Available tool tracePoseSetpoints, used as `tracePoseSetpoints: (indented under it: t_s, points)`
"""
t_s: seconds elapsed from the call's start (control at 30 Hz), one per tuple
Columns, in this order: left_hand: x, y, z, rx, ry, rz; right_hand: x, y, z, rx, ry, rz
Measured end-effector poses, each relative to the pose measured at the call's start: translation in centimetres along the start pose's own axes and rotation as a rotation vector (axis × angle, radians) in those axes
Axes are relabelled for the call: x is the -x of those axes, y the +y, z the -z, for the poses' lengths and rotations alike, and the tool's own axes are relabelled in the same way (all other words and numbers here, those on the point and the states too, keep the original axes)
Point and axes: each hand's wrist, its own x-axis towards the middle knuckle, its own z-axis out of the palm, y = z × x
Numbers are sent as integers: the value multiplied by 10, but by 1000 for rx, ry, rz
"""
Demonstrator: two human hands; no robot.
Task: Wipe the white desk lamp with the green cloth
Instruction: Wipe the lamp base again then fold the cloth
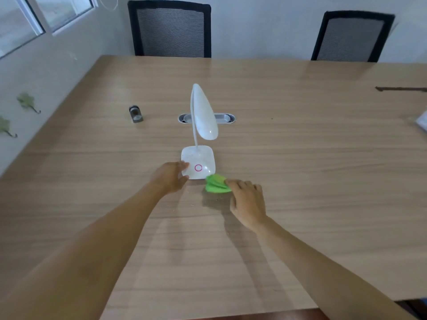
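Observation:
The white desk lamp (pixel 199 161) stands upright mid-table, with a square base bearing a pink ring, a thin neck and an oval head leaning toward me. My left hand (pixel 171 176) grips the base's near left corner, thumb and fingers on its edge. The crumpled green cloth (pixel 216 184) lies on the table, touching the base's near right corner. My right hand (pixel 247 200) rests with its fingertips on the cloth's right edge, fingers curled over it.
The wooden table (pixel 300 139) has an oval cable grommet (pixel 221 118) behind the lamp and a small dark cylinder (pixel 135 113) at the left. Two black mesh chairs (pixel 171 31) stand at the far edge. A wall runs along the left.

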Motion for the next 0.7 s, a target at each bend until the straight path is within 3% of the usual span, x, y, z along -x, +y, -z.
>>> tracePoseSetpoints:
  t_s: [0.13, 0.37, 0.57, 0.7]
  points:
    - [2, 3, -1, 4, 6, 23, -22, 14, 2, -31, -119, -172]
    - [2, 3, 2, 17, -69, 25, 3, -1, 4, -59, -155, 12]
    - [22, 16, 25, 208, -276, -189, -21, -16, 33, -189, -216, 22]
    - [38, 14, 41, 254, -149, -74, -41, -45, 46, -304, -313, 43]
